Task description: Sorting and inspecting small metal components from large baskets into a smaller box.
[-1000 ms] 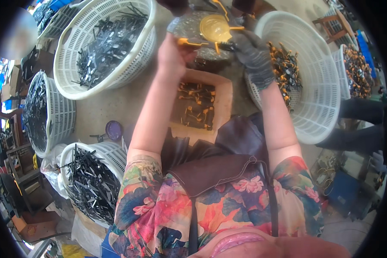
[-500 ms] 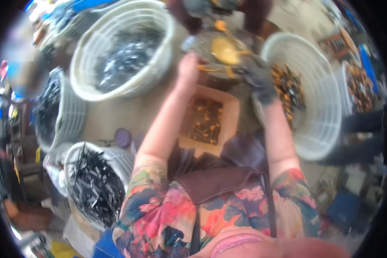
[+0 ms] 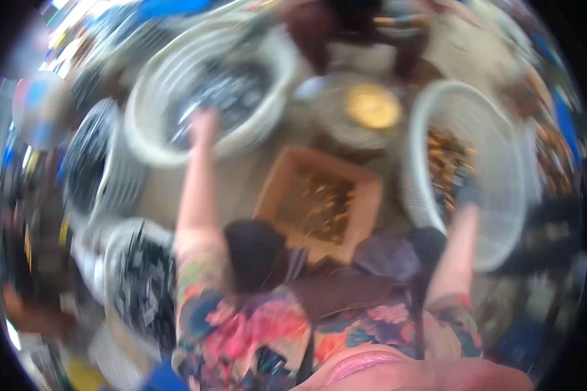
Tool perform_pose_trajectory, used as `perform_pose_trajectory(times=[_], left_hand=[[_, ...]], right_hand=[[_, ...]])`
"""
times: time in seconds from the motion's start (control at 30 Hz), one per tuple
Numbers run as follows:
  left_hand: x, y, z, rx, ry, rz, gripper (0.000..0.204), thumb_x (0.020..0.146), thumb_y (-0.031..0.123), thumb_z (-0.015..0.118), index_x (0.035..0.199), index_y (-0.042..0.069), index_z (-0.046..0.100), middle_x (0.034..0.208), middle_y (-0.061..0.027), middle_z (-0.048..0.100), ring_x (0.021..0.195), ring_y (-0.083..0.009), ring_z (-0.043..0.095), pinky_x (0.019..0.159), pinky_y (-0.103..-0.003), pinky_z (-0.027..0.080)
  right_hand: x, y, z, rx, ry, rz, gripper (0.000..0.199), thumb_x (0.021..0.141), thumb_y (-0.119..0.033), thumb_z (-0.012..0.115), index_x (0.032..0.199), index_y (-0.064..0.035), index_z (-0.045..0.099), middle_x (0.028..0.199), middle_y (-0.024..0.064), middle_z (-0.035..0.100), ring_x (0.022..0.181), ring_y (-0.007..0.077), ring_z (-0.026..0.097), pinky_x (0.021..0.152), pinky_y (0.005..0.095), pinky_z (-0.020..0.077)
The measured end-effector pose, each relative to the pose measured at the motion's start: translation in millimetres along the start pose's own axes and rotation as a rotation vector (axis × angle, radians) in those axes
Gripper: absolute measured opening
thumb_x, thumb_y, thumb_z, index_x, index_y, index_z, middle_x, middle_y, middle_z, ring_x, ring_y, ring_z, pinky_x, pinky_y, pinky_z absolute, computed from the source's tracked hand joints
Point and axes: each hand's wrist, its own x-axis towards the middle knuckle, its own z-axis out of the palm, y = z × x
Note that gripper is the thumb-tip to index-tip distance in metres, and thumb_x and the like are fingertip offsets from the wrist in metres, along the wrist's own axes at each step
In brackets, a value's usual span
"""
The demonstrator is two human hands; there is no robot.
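My bare left hand (image 3: 204, 124) reaches into a large white basket (image 3: 140, 124) of shiny dark metal pieces (image 3: 231, 85). Motion smears its fingers, so its grip does not show. On the other side, my right hand (image 3: 466, 192), in a dark grey glove, is down in a white basket (image 3: 509, 195) of orange-and-dark small parts (image 3: 447, 153). Its fingers are blurred against the parts. Between the two baskets stands a round work stand (image 3: 339, 120) with a yellow disc (image 3: 373, 106) on top. Neither hand touches the stand.
Before my knees is an orange-brown square tub (image 3: 277, 182) with orange-and-dark pieces inside. More baskets stand at left, one holding dark strips (image 3: 147, 287). A co-worker's maroon-clad legs (image 3: 313, 39) are beyond the stand. Another heap of brownish parts (image 3: 554, 159) lies at far right.
Both hands have left the work stand, where they were together at orange-handled items. The left went to the metal pieces, the right down into the right basket. The view has shifted.
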Motion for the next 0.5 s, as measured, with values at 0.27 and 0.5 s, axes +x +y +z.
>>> perform_pose_trajectory(times=[0.27,0.5], left_hand=[[152,-163,61,-0.146,-0.196,0.153,0.031,0.089,0.026,0.053,0.103,0.000,0.059,0.089,-0.0125,0.064,0.078,-0.0245,0.061,0.067,-0.038,0.050],[148,-103,78,0.077,0.003,0.135,0.040,0.086,0.029,0.056,0.088,-0.010,0.061,0.081,-0.0256,0.065,0.069,-0.0367,0.063,0.066,-0.044,0.050]], right_hand=[[-46,-20,89,-0.615,-0.398,-0.045,0.029,0.089,-0.034,0.049,0.091,-0.0104,0.066,0.077,0.0027,0.065,0.067,0.0203,0.061,0.061,0.0360,0.0487],[41,34,50,-0.467,0.077,0.310,0.036,0.085,-0.036,0.052,0.101,-0.0078,0.067,0.083,0.0085,0.068,0.074,0.0253,0.064,0.070,0.0334,0.0496]])
